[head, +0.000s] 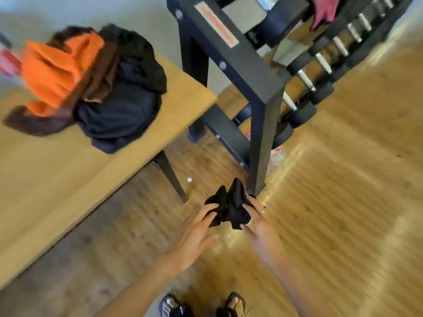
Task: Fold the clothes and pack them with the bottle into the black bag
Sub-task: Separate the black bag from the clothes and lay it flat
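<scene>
1. Floor is wood planks (343, 202), pretty smeared by motion blur. The landmark here is the black dumbbell rack (258, 94), which takes up the top middle and right, with rows of dumbbells (320, 65) running off to its right.
2. Left of the rack there's a light wooden bench (68, 179) with dark legs.
3. On the bench, at the end nearest the rack, sits a heap of clothes: an orange garment (52, 72), something brown (100, 72) tangled in with it, and dark navy/black stuff (123, 106) on the rack side.
4. A maroon cloth (325, 10) is draped over the top of the rack.
5. Down by the rack's foot there's a clear crinkly plastic thing (278, 156) with red bits on the floor, too blurry to say what.
6. Right below the rack's near post, a small black garment (229, 207) is bunched up in the air between both hands.
7. Left hand (196, 234) pinches the garment's left edge with thumb and forefinger, other fingers spread loose.
8. Right hand (261, 229) grips the right side, fingers curled into the fabric.
9. Sandalled feet (233, 305) at the bottom edge.
</scene>
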